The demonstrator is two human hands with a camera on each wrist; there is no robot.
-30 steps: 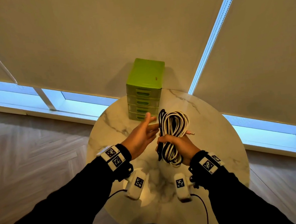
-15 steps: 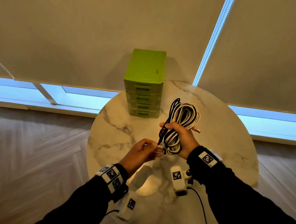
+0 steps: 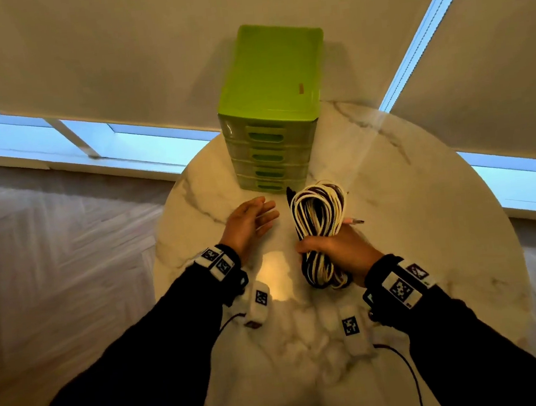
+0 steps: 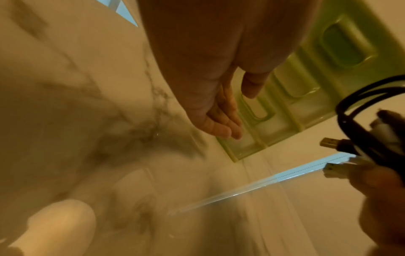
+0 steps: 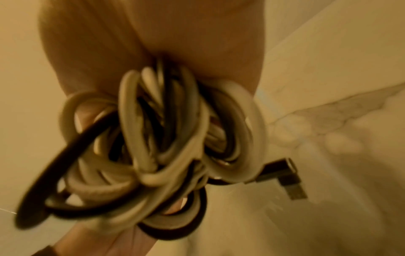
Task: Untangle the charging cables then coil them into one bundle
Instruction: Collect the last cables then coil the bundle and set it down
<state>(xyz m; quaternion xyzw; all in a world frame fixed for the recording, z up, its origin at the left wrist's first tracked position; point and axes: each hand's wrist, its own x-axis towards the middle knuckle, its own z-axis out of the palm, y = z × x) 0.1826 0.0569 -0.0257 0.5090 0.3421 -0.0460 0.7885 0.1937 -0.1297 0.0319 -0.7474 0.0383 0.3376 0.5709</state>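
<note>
A coiled bundle of black and white charging cables (image 3: 319, 220) is gripped around its middle by my right hand (image 3: 334, 248), just above the round marble table (image 3: 427, 219). A plug end (image 3: 356, 221) sticks out to the right of the bundle. In the right wrist view the coil (image 5: 153, 149) fills the palm and a USB plug (image 5: 289, 180) hangs at its right. My left hand (image 3: 250, 222) hovers left of the bundle with fingers (image 4: 221, 124) straight and holding nothing. The left wrist view catches black loops and plugs (image 4: 333, 143) at its right edge.
A green plastic drawer unit (image 3: 271, 109) stands at the table's far edge, just behind the bundle. Drawn roller blinds (image 3: 111, 47) cover the windows behind it. Wood flooring (image 3: 51, 258) lies to the left of the table.
My left hand let go of the cable end near the bundle and moved away to the left with its fingers spread. The right hand kept its grip and lowered the bundle toward the table.
</note>
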